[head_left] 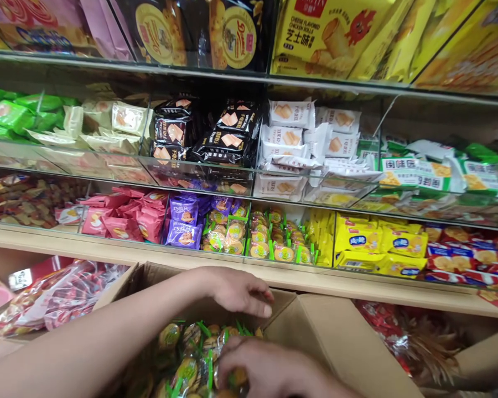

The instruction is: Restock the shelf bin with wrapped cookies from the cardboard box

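An open cardboard box [315, 326] stands below the shelves, holding many clear-wrapped round biscuits [186, 370] with green wrapper ends. My left hand [238, 290] is over the far part of the box, fingers loosely bent and apart, with nothing visible in them. Lower down, my right hand [269, 367] reaches among the biscuits, its fingers curled over some packets; it is slightly blurred and the fingertips are partly hidden. On the lowest shelf, straight ahead, similar round biscuits [259, 237] fill compartments behind a clear front.
Purple packets [185, 221] and red packets [124, 218] lie left of the shelved biscuits, yellow packets [361, 243] to the right. A wooden shelf edge [294, 273] runs behind the box. Bagged red goods [74, 293] sit at left; more wrapped goods [402, 337] are at right.
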{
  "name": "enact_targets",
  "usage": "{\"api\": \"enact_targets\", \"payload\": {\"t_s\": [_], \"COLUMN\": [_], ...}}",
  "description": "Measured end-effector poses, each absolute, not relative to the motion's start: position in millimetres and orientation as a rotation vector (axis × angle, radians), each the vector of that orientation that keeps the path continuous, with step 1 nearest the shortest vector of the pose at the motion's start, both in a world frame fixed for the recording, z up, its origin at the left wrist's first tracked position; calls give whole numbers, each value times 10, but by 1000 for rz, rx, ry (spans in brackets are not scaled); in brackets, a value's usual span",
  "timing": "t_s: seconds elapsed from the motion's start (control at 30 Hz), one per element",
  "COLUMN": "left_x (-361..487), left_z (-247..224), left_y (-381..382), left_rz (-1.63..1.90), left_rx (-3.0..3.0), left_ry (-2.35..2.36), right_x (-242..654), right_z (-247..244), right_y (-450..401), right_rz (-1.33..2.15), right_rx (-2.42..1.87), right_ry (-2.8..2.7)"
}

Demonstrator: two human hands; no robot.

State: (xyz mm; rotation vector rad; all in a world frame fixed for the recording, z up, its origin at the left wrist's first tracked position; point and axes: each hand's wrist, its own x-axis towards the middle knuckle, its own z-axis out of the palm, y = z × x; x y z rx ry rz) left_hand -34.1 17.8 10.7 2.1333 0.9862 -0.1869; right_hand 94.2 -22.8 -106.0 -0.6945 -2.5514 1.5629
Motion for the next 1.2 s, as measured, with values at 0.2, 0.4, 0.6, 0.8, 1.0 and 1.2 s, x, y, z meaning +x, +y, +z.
{"api": "enact_targets", "payload": {"t_s": [0.2,0.4,0.6,0.8,1.0,1.2], "left_x": [-409,-308,-199,-292,-252,-254], "left_z": [246,137,89,189,146,57], "left_y": [211,107,115,242,254,271], "left_rz": [151,384,521,648,795,931], "left_rx": [1416,1361,1245,1009,1127,1811], "left_ry": [830,787,941,907,963,1066], "right_x": [1373,1428,1403,1494,1507,1513], "right_z": [-629,-543,-554,-540,-596,-599], "right_y": [84,140,172,266,260,213], "right_rz": [1952,1831,1662,1645,1609,1707], "right_rx": [-480,-576,-640,-546,-533,-464], "right_ry": [-1365,-922,-848,-768,-870,-826]}}
